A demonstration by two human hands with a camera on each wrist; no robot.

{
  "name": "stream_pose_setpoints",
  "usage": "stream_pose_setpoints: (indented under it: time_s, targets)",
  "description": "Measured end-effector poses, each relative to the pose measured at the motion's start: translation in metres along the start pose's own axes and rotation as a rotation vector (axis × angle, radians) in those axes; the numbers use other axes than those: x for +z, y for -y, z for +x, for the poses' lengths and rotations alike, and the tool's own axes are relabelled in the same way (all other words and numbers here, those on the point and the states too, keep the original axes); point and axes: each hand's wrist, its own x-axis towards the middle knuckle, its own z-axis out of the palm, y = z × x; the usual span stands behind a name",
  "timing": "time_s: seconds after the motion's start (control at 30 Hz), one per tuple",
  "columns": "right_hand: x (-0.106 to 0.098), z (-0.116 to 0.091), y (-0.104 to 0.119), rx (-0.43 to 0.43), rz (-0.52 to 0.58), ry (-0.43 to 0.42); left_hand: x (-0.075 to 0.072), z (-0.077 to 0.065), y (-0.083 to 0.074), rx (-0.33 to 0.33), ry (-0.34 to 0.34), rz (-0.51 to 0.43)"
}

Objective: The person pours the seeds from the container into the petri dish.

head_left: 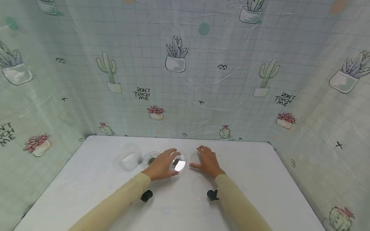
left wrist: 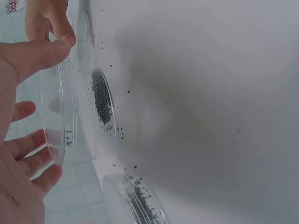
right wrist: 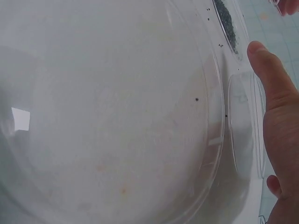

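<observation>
Lid (left wrist: 52,116), clear and round, is held above a dish (left wrist: 88,119) of dark granules (left wrist: 102,98), the left hand (head_left: 163,164) gripping its rim, presumably to keep it level. The right hand (head_left: 208,160), fingers loosely spread, seemingly grasps nothing beside a clear saucer (right wrist: 245,126). Wrist views alone reveal stray specks (left wrist: 128,91); only the head view includes the tub (head_left: 130,158).

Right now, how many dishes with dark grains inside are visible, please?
2. The first dish shows between thumb and fingers of the left hand in the head view; the second dish is left of it there, partly hidden by that hand.
</observation>
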Motion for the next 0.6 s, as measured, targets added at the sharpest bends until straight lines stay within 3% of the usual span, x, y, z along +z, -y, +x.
stream_pose_setpoints:
  time_s: [0.27,0.6]
  targets:
    - [-0.001,-0.005,-0.007,0.032,0.046,0.012,0.004,0.005,-0.002,-0.057,0.017,0.009]
    - [0.002,-0.010,-0.020,0.049,0.066,0.038,0.007,0.010,-0.006,-0.078,0.016,-0.043]
